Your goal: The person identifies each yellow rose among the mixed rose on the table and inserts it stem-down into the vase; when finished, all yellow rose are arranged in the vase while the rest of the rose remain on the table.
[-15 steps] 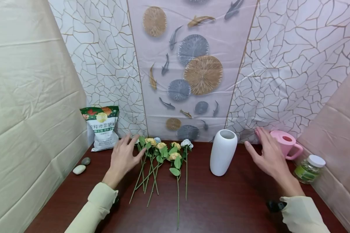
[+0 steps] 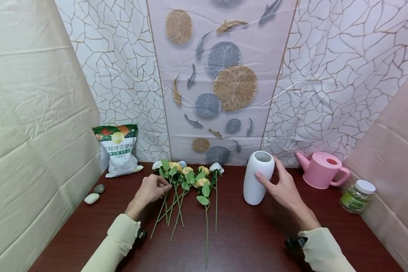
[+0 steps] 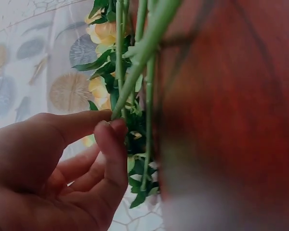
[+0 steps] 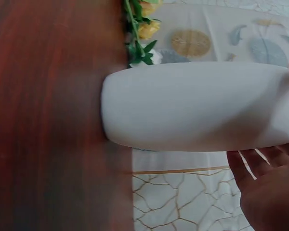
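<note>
At the left end of a row of artificial flowers, my left hand (image 2: 152, 189) pinches a green stem (image 3: 147, 55) between thumb and index finger. The flowers, with yellow roses (image 2: 202, 183) and a white rose (image 2: 216, 168) among them, lie with blooms toward the back wall and stems toward me. A white vase (image 2: 257, 181) stands upright to the right of them. My right hand (image 2: 285, 190) holds its upper right side, thumb across the front and fingers behind; in the right wrist view those fingers (image 4: 250, 166) are partly hidden by the vase.
On the right stand a pink watering can (image 2: 321, 172) and a lidded jar (image 2: 357, 197). At the back left is a fertilizer bag (image 2: 119, 153), with a dark pebble (image 2: 99, 189) and a pale pebble (image 2: 91, 198) before it. Patterned cloth (image 2: 292, 113) hangs behind the table.
My left hand has gone from spread fingers above the flowers to pinching a stem. My right hand has moved left from the watering can onto the vase.
</note>
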### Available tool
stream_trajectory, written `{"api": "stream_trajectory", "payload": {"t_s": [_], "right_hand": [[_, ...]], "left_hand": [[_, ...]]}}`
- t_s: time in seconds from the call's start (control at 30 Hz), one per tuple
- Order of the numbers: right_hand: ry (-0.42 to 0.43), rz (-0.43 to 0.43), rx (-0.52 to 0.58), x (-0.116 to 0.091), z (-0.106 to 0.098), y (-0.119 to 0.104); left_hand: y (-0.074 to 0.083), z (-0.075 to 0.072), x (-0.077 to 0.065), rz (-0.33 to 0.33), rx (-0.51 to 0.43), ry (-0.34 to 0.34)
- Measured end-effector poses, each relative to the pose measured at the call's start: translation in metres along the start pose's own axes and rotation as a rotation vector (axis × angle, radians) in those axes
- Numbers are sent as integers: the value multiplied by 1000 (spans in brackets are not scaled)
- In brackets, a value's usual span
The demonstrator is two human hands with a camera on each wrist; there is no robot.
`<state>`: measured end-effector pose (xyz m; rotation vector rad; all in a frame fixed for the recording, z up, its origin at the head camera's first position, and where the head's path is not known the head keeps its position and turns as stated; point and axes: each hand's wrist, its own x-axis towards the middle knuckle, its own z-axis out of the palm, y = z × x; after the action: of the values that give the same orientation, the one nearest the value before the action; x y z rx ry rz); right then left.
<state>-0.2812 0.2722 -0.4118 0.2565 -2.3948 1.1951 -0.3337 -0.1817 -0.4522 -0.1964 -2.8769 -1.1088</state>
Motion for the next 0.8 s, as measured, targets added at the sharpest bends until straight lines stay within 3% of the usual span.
{"api": "stream_trajectory", "payload": {"t_s": [0.3, 0.43, 0.57, 0.67, 0.8], "right_hand": [[24, -19, 66, 0, 10, 7], [26, -27, 72, 0, 12, 9], [41, -35, 73, 0, 13, 12], [52, -37, 79, -1, 13, 13], [45, -46, 82, -4, 12, 8]], "left_hand": [[0, -7, -7, 18, -129, -35], [12, -18, -8, 55, -136, 8], [31, -30, -8, 136, -121, 69], [52, -39, -7, 207, -162, 115], [91, -47, -12, 290, -338, 214]]}}
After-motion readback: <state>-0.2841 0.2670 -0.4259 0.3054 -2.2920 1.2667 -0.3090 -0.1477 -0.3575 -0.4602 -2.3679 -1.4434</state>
